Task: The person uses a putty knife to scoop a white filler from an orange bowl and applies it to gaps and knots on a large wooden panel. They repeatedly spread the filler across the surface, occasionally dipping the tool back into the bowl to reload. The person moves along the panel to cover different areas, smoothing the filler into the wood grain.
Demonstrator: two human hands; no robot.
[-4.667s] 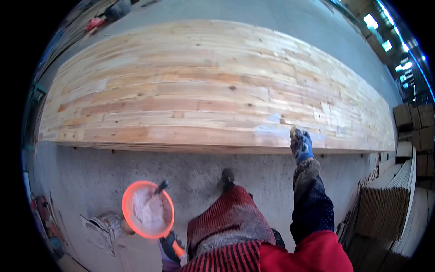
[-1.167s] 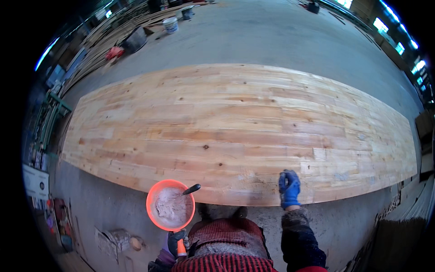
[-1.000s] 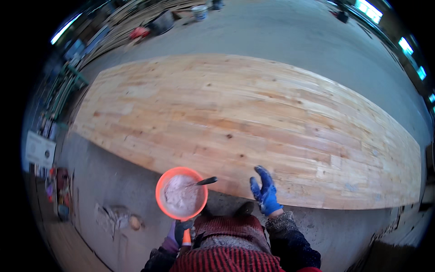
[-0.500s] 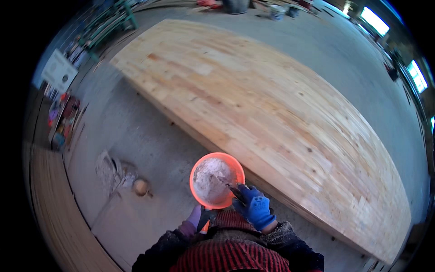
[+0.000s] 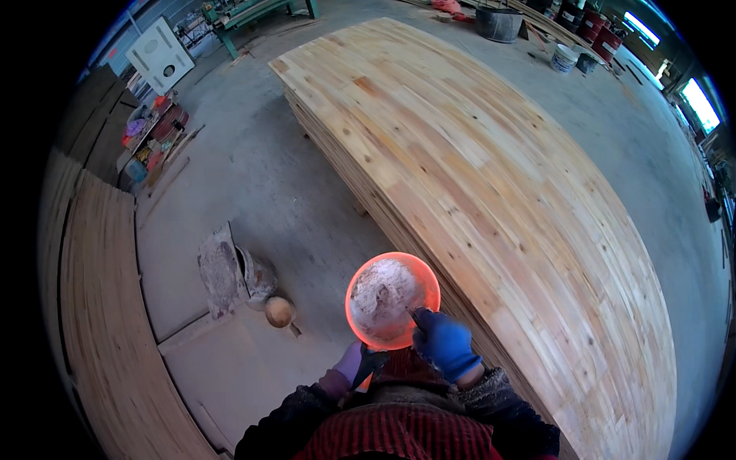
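Observation:
An orange plastic bowl (image 5: 434, 297) holds pale, pinkish-white powdery material (image 5: 383, 295), clumped and darker toward its lower middle. My left hand (image 5: 362, 363), in a purple and black glove, is closed at the bowl's near side. An orange piece (image 5: 365, 382) sticks out below that hand and looks like the bowl's handle. Over the bowl's right rim, my right hand (image 5: 447, 345) in a blue glove is closed round a dark, slim tool (image 5: 418, 313). The tool's tip reaches the powder; its exact kind is hidden by the glove.
Right of the bowl lies a large stack of wooden panels (image 5: 475, 192), its edge close to my right hand. A dusty bucket (image 5: 259, 277), a crusted board (image 5: 220, 270) and a round tan object (image 5: 279, 312) stand on the floor to the left. More panels (image 5: 107, 284) lie far left.
My view has shifted, so the bowl and hands appear farther right. My right hand has turned over the bowl's rim, and less of the dark tool shows.

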